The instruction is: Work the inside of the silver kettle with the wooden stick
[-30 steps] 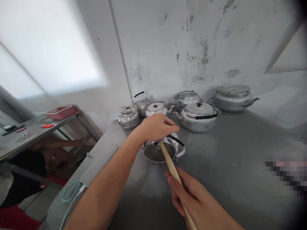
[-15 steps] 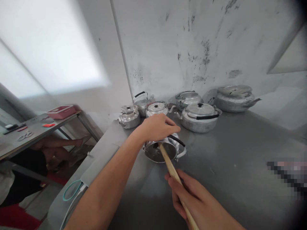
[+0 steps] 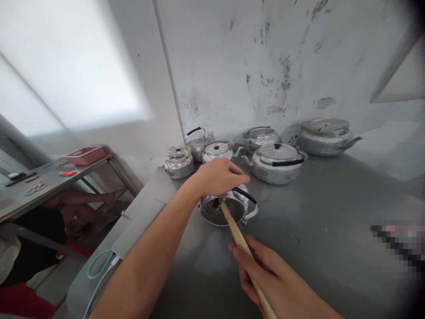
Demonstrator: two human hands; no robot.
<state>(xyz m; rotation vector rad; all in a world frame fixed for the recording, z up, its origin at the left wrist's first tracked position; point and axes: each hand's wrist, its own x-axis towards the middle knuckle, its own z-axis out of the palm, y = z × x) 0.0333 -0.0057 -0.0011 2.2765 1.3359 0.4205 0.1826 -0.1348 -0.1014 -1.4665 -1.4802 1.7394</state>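
A silver metal kettle lies tipped on the grey table, its round opening facing me. Over its top rests my left hand, bent at the wrist, steadying the kettle body; the fingertips are partly hidden behind the hand. The kettle's black handle sticks out beside that hand. My right hand is closed around a pale wooden stick. The far end of the stick reaches inside the opening, where a dark part shows at its tip.
Several silver kettles, one a lidded kettle, stand along the wall on the grey table. A cable hangs at left. Beyond are a side table with a pink basket and a person's legs.
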